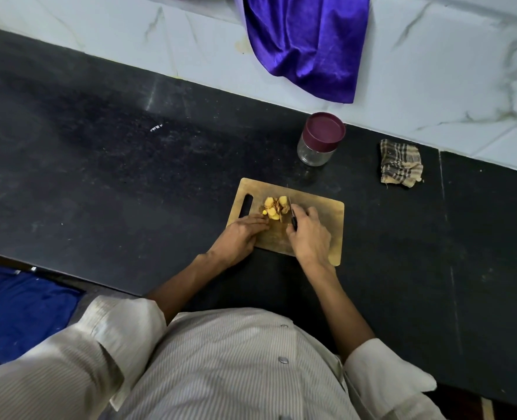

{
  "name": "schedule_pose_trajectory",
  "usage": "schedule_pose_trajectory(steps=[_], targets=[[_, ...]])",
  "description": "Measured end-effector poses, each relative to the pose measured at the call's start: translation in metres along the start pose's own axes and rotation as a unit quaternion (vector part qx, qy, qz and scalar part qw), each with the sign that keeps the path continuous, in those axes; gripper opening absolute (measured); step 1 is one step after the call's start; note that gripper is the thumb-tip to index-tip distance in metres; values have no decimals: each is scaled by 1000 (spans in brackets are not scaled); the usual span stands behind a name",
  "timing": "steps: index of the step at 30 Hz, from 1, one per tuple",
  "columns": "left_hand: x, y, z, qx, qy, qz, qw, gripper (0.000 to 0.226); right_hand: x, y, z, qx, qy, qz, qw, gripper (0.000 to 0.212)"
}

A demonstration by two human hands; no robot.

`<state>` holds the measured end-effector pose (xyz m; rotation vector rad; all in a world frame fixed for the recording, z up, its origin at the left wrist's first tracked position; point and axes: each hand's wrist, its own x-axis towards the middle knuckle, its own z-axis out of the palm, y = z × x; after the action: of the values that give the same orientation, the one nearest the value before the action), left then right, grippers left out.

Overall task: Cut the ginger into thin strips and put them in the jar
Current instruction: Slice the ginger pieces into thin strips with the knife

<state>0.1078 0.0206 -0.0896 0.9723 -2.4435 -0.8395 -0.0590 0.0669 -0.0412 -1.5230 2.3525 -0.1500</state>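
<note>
A small pile of yellow ginger pieces (pixel 275 207) lies on the wooden cutting board (pixel 320 207) on a black counter. My right hand (pixel 308 234) grips a black-handled knife (pixel 293 214), its blade pointing away beside the right edge of the ginger. My left hand (pixel 242 234) lies on the board's left part, fingers stretched toward the ginger and touching its near-left edge. Behind the board stands a clear glass jar (pixel 316 150) with a maroon lid on it.
A folded checked cloth (pixel 400 163) lies on the counter to the right of the jar. A purple satin cloth (pixel 305 40) hangs over the white marbled wall ledge. A blue cloth (pixel 20 310) sits low at the left, below the counter's front edge.
</note>
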Motion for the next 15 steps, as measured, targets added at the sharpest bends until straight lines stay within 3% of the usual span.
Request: schedule_pose_trajectory(steps=[6, 15], targets=[[-2, 0, 2, -5, 10, -5, 1000, 40, -3, 4, -1, -8, 12, -9, 1000, 51], [1, 7, -1, -14, 42, -21, 999, 41, -10, 21, 14, 118, -4, 32, 993, 49]])
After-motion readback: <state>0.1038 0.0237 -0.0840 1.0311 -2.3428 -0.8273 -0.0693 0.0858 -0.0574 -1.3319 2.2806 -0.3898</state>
